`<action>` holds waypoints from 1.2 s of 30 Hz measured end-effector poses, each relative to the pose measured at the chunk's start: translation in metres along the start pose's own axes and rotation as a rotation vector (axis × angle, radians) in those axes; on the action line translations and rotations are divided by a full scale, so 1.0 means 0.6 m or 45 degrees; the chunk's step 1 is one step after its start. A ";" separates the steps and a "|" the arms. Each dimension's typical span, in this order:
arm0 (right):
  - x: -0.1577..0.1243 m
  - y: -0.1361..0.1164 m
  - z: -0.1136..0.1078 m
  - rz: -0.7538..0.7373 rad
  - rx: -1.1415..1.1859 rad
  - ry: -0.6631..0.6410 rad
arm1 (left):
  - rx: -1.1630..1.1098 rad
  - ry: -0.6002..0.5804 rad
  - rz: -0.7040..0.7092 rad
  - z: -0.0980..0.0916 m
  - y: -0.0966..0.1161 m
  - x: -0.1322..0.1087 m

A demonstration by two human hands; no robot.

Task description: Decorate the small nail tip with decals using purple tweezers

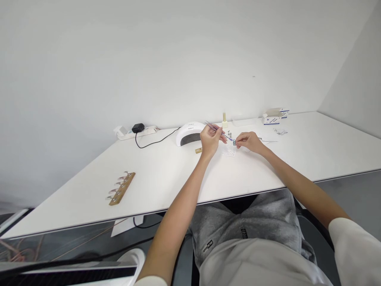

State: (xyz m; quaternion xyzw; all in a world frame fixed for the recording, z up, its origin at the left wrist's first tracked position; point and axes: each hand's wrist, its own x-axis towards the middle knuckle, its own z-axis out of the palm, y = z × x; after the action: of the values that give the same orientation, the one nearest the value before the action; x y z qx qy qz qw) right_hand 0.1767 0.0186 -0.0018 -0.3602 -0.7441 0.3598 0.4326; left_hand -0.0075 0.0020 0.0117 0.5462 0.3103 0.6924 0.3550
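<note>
My left hand (211, 140) is closed around a slim stick-like tool (228, 137) with a purplish tip, pointing right and down. The tip lies close to a small, shiny bluish-grey piece (234, 142), whose exact kind I cannot make out. My right hand (248, 142) pinches that piece between its fingertips just above the table. Below the hands is a clear sheet with small dots (228, 152). Small metallic pieces (229, 134) stand behind the fingers. A short wooden block (198, 151) sits beside my left wrist, partly covered.
A white nail lamp (190, 128) and a nail polish bottle (224, 121) stand behind. Left are a power strip (127, 135) with a black adapter (138, 128) and a wooden rack (122, 190) holding nail tips. Small boxes (272, 118) and a plastic packet (280, 131) sit right.
</note>
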 end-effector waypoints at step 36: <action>0.001 0.001 0.001 0.048 0.054 0.005 | -0.058 0.208 -0.074 -0.011 0.005 0.009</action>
State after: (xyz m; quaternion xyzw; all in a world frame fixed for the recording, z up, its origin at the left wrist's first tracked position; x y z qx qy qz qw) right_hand 0.1760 0.0191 -0.0022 -0.3655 -0.7285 0.3830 0.4347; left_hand -0.0152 0.0048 0.0156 0.4705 0.3379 0.7309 0.3608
